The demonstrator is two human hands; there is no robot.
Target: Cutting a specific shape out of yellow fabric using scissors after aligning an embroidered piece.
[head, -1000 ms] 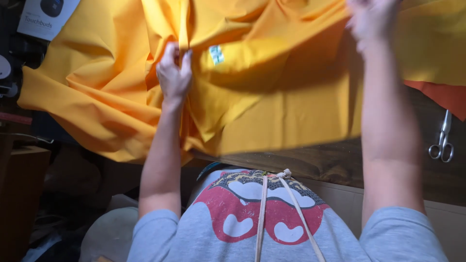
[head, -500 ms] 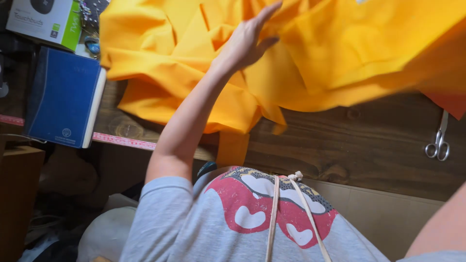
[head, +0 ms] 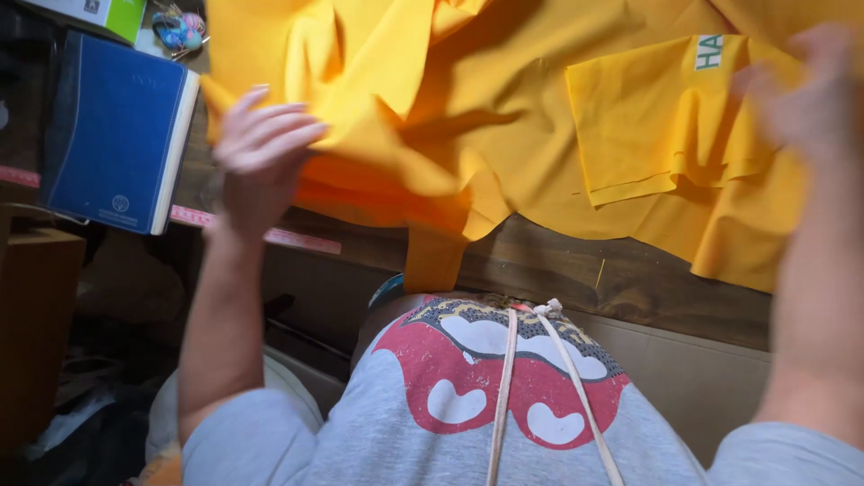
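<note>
The yellow cloth [head: 504, 135] lies heaped over the far part of the wooden table [head: 630, 279], with one narrow strip hanging down over the near edge toward the person's grey shirt [head: 504, 405]. A second ago both arms were raised high into the cloth, gripping it up near the top of the view; half a second ago the left hand was sweeping across it while the right arm dropped out to the side. Now the left hand [head: 261, 148] lies at the left edge of the heap with its fingers spread and nearly flat, pressing or brushing the folds rather than pinching them, so it seems to have let go of its earlier grip. The right hand [head: 810, 99] is back in view at the right, over a folded panel with a small printed patch [head: 708, 52], but it is blurred by motion and I cannot tell whether it is open or closed on the cloth. The cloth has come down from being held up and now rests mostly on the table, which suggests the work has turned from lifting to spreading it out. A blue book [head: 112, 130] now shows at the left of the table, just beside the heap
</note>
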